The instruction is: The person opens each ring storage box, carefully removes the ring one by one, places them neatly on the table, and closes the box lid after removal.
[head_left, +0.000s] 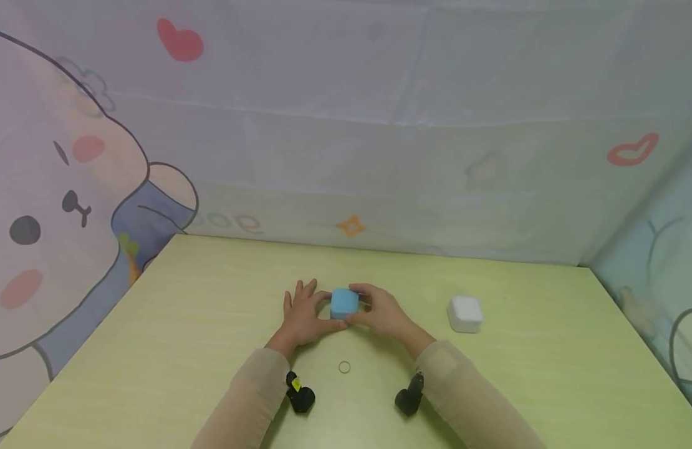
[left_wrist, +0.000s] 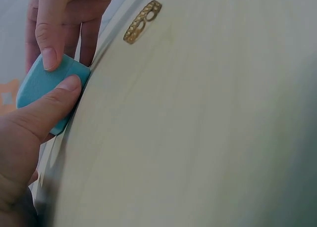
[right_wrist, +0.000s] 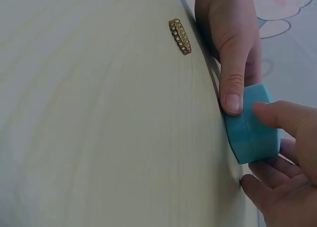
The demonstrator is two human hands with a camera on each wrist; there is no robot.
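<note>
Both hands are meeting over the counter [head_left: 211, 299], and a small blue box [head_left: 344, 304] is sitting between them. The left hand [head_left: 303, 318] is pinching the box from its left, thumb along the near side and index finger at the far left, while its other fingers are fanning outward. The right hand [head_left: 382, 312] is gripping it from the right, its thumb pressing the near side and its index finger curving toward the far edge. Both thumbs are resting on the same face (the right wrist view is showing a fine seam there), but whether the box is touching the counter is hard to tell.

A gold-coloured ring [right_wrist: 180, 36] with a studded band is lying on the counter, on the person's side of the box and apart from both hands. A white box [head_left: 466, 313] with rounded corners is standing well to the right of the right hand. Pale sleeves [head_left: 242, 396] are covering the forearms, and a black device [head_left: 301, 399] is showing beside the left wrist. Behind the counter, a pale cloth [head_left: 335, 149] is hanging, printed with hearts and a cartoon animal.
</note>
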